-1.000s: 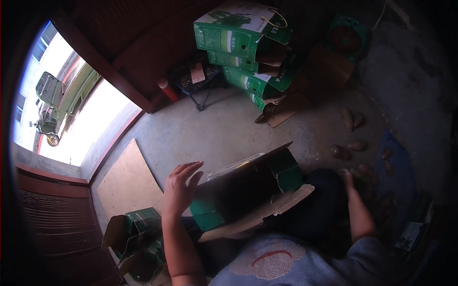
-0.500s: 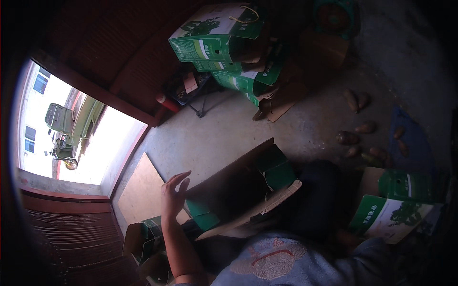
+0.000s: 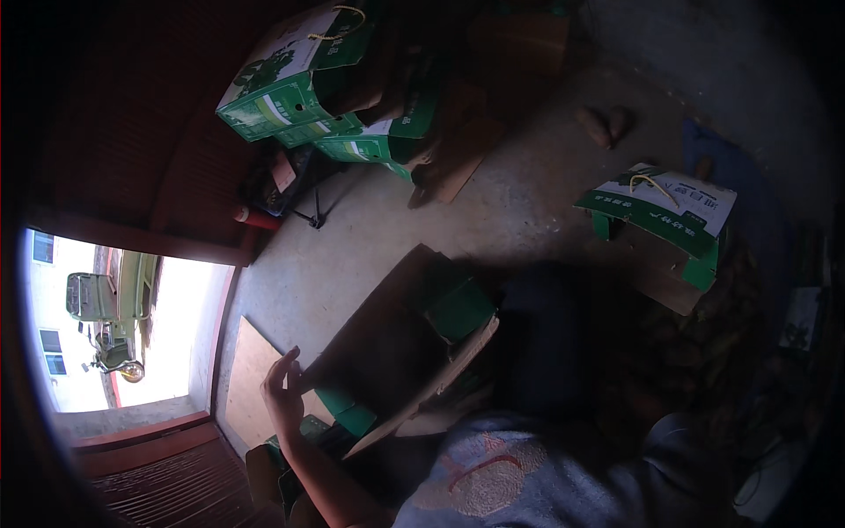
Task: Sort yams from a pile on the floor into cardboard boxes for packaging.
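My left hand is at the left end of an open cardboard box, its fingers stretched out and a small gap between finger and thumb. It looks close to the box's rim; whether it touches is unclear. The box lies tilted in front of me, dark inside, with green flaps at its ends. Only the sleeve of my right arm shows at lower right; the hand is lost in the dark there. Farther right, a green and white carton with a rope handle stands beside a dim heap of what look like sweet potatoes.
Green and white cartons are stacked at the far left, by a dark crate and a red cylinder. A flat board lies near the doorway. Two sweet potatoes and a blue sheet are on the floor to the right.
The view has turned, shifting the stacked cartons left. The right-hand carton has moved away from me and turned, and the dim heap now shows. My left hand stays by the open box.
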